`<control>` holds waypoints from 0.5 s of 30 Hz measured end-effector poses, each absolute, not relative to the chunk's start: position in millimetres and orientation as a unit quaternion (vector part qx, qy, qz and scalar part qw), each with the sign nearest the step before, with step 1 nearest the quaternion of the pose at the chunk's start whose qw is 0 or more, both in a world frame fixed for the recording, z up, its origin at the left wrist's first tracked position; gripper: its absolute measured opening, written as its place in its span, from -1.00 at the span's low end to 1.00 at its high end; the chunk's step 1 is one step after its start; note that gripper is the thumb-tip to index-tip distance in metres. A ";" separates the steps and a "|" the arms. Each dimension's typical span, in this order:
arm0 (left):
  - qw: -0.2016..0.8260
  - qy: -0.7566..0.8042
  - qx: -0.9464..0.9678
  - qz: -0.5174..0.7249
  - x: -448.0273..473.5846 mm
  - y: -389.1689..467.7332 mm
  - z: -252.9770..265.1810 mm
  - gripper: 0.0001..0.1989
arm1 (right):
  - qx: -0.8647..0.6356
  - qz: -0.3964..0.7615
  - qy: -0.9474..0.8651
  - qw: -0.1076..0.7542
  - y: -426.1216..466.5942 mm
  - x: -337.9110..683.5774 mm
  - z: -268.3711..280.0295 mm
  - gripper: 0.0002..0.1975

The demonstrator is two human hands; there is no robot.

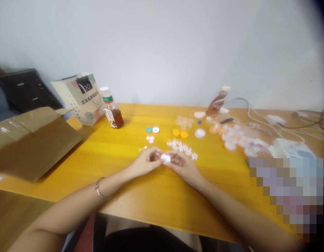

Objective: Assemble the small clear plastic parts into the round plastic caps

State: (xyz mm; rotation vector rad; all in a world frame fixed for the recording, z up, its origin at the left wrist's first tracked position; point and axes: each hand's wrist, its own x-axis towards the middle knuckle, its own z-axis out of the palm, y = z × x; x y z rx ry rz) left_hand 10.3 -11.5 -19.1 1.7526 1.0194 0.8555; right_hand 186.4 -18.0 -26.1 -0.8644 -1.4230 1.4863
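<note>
Grip (147,162) on white disc (166,158), Chinese-lettered bag (86,106)

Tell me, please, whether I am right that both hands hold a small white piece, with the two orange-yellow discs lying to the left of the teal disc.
Not quite: the two orange-yellow discs lie to the right of the teal disc, as the head view shows. The left hand and right hand do both hold the small white piece.

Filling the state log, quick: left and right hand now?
Left hand: closed, holding a small white piece.
Right hand: closed, holding the same piece.
</note>
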 end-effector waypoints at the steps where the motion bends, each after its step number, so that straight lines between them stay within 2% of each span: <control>1: 0.469 0.407 0.701 0.350 10.4 -11.1 -19.7 -0.77 | -0.345 0.600 -0.573 0.440 -18.2 186.2 -26.1 -0.75; 9: 0.518 0.399 0.666 0.359 10.4 -11.4 -16.9 -0.78 | -0.348 0.604 -0.568 0.438 -19.6 186.9 -29.2 -0.73; 15: 0.519 0.408 0.663 0.353 12.5 -12.4 -17.7 -0.79 | -0.353 0.594 -0.577 0.435 -21.2 186.4 -26.5 -0.74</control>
